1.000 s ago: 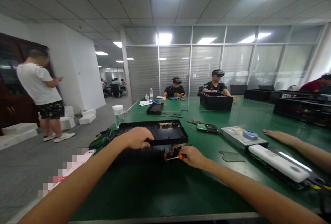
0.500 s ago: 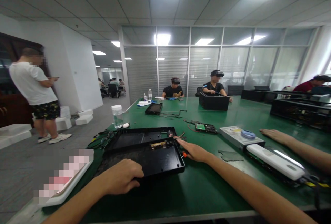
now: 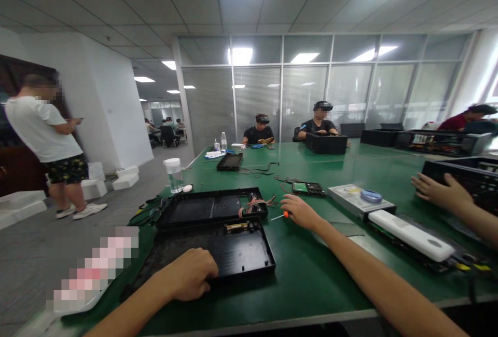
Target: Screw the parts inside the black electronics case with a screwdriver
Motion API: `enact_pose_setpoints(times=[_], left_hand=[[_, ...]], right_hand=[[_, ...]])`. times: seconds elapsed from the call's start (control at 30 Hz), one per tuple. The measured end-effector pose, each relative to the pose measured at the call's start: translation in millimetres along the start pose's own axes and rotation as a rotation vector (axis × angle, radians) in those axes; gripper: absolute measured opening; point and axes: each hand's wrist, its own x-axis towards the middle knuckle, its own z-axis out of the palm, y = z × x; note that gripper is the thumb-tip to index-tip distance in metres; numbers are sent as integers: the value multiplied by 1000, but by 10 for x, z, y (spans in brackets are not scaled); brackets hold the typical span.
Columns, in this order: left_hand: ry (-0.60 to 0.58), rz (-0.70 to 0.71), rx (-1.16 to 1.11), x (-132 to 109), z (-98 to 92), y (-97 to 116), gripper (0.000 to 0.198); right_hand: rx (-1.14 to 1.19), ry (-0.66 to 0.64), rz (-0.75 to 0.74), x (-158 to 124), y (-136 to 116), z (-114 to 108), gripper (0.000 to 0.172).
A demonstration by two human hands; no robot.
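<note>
Matt black plastic case half [image 3: 233,248], smooth green table [image 3: 311,285], glossy white plastic bar [image 3: 408,233]

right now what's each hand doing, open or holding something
Left hand: closed on the near edge of the black case half.
Right hand: closed on a small orange-handled screwdriver.

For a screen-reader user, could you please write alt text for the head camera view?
The person's left hand grips the near edge of an open black plastic case shell on a green table, while the right hand holds a small orange-handled screwdriver. A second black shell lies just behind; other people sit farther along.
</note>
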Motion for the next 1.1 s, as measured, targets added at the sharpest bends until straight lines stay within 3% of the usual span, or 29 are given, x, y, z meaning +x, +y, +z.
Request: enact_pose_setpoints(times=[0.07,0.17,0.27,0.37,0.5,0.7,0.93,1.1], left_hand=[[-64,-33,-27,90,-29,-111,11],[-117,43,-129,353,-163,-246,23],[79,136,-94,796,-267,-294,24],[290,238,76,1278,-214,-298,30],[329,384,218,1651,25,-333,16],[483,362,237,1693,306,-359,20],[536,310,86,1728,340,-358,20],[580,158,-47,1798,371,-387,22]], right_hand=[[64,20,37,14,-45,19,29],[159,68,149,58,-194,74,26],[205,107,216,89,-322,107,23],[238,118,223,83,-348,95,22],[259,105,275,46,-262,95,23],[259,96,381,37,-193,140,24],[361,114,295,83,-305,93,24],[537,-93,187,132,-596,57,33]])
